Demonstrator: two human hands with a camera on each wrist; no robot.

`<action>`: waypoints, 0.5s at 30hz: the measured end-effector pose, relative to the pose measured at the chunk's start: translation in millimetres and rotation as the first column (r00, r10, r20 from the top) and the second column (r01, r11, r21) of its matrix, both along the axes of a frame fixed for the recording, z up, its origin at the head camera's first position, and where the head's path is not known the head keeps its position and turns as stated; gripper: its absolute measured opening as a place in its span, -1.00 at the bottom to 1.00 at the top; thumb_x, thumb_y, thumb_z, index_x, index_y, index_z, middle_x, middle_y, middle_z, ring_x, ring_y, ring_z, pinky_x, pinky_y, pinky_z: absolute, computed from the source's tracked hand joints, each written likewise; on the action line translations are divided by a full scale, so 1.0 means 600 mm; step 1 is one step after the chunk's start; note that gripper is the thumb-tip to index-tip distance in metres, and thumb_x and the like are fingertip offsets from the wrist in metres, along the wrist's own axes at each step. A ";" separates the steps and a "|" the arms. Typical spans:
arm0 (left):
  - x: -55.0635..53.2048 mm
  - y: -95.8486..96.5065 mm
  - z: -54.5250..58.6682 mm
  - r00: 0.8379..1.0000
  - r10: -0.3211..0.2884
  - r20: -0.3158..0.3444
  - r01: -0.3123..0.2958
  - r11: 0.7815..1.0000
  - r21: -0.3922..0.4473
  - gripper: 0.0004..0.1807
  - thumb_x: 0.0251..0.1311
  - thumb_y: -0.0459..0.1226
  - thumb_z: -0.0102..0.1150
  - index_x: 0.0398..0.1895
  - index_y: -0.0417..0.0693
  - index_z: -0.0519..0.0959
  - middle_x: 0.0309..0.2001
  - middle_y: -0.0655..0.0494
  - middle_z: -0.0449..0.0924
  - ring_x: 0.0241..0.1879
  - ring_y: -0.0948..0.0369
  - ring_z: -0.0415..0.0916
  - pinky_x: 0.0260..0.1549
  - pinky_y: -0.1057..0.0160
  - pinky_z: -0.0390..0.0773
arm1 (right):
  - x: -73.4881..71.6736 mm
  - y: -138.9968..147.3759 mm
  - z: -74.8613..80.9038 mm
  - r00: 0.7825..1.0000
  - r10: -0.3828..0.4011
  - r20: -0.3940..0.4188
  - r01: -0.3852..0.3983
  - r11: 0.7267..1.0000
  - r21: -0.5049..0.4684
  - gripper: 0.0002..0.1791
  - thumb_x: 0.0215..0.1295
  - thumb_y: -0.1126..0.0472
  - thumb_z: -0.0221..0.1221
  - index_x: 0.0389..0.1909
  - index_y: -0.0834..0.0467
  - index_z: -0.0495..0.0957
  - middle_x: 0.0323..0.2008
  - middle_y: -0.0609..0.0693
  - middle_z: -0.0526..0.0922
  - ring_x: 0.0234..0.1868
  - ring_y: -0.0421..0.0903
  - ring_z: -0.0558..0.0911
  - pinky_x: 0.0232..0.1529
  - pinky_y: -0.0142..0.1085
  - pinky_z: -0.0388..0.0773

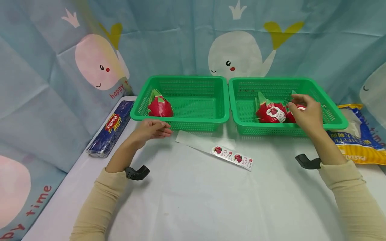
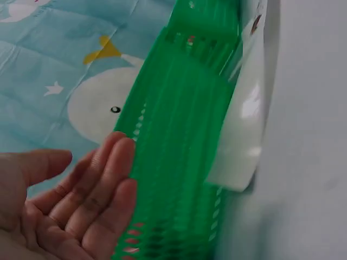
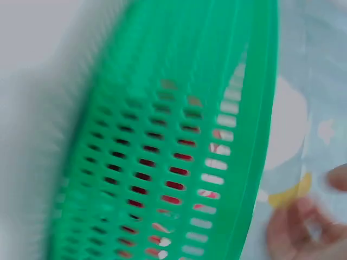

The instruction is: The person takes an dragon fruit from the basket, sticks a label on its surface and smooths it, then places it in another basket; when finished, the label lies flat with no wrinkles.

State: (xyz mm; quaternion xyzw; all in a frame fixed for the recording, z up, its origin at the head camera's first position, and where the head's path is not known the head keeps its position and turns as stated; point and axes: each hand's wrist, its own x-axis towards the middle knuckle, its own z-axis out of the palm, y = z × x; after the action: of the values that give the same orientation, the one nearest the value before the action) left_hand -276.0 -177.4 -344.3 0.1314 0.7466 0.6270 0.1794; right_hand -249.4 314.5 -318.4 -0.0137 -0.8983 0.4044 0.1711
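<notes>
My left hand [image 1: 153, 129] hovers at the front rim of the left green basket [image 1: 199, 118], fingers loosely extended and holding nothing. Inside that basket lies one dragon fruit [image 1: 160, 106], bare of any sticker. Over the right green basket [image 1: 325, 126], my right hand [image 1: 308, 113] is bent above a second fruit there, fingers apart from the thumb. That dragon fruit [image 1: 290, 117] bears a white label and is partly hidden by the hand. Left of it sits another dragon fruit [image 1: 265, 112] with a round picture sticker. The right wrist view shows the right hand [image 3: 303, 227] blurred beyond the basket rim.
A backing strip [image 1: 196, 140] with two dragon fruit stickers [image 1: 230, 155] lies in front of the baskets, beside another pale strip. A blue spaghetti pack [image 1: 111, 129] lies at the left edge, a yellow-and-blue pasta bag [image 1: 359, 140] at the right. Behind hangs a whale-print curtain [image 1: 181, 43].
</notes>
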 end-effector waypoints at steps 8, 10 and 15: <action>-0.074 -0.050 0.076 0.817 -0.030 -0.576 -0.300 0.830 -0.470 -0.64 0.16 -0.25 0.19 -0.05 -0.32 0.54 -0.15 -0.18 0.64 -0.18 0.08 0.62 -0.14 0.16 0.58 | 0.080 0.003 -0.053 0.898 0.434 -0.078 -0.373 0.656 -0.656 -0.71 0.38 0.29 -0.07 -0.38 0.19 0.63 -0.46 -0.10 0.70 -0.42 -0.25 0.69 -0.38 -0.46 0.61; -0.099 -0.058 0.084 0.807 -0.164 -0.567 -0.307 0.704 -0.641 -0.55 0.10 -0.27 0.25 0.05 -0.31 0.49 -0.02 -0.23 0.56 -0.03 -0.05 0.53 -0.02 0.01 0.50 | 0.086 0.008 -0.066 0.874 0.485 -0.020 -0.318 0.540 -0.779 -0.68 0.42 0.24 -0.11 -0.30 0.19 0.64 -0.37 -0.04 0.73 -0.33 -0.19 0.71 -0.31 -0.41 0.62; -0.143 -0.061 0.088 0.867 -0.393 -0.307 -0.090 0.483 -0.871 -0.23 0.01 -0.40 0.28 0.32 -0.23 0.18 0.29 -0.24 0.21 0.25 -0.17 0.16 0.13 -0.17 0.32 | 0.083 0.024 -0.085 0.826 0.557 -0.086 -0.253 0.231 -0.939 -0.63 0.46 0.23 -0.23 -0.09 0.33 0.53 -0.15 0.15 0.68 -0.11 -0.01 0.67 -0.14 -0.28 0.58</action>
State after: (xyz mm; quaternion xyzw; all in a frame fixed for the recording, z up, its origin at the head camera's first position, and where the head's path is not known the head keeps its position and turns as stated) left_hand -361.5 -213.9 -291.7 0.2387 0.9619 0.0967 0.0913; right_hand -199.7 329.0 -369.2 0.0740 -0.4938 0.8603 -0.1028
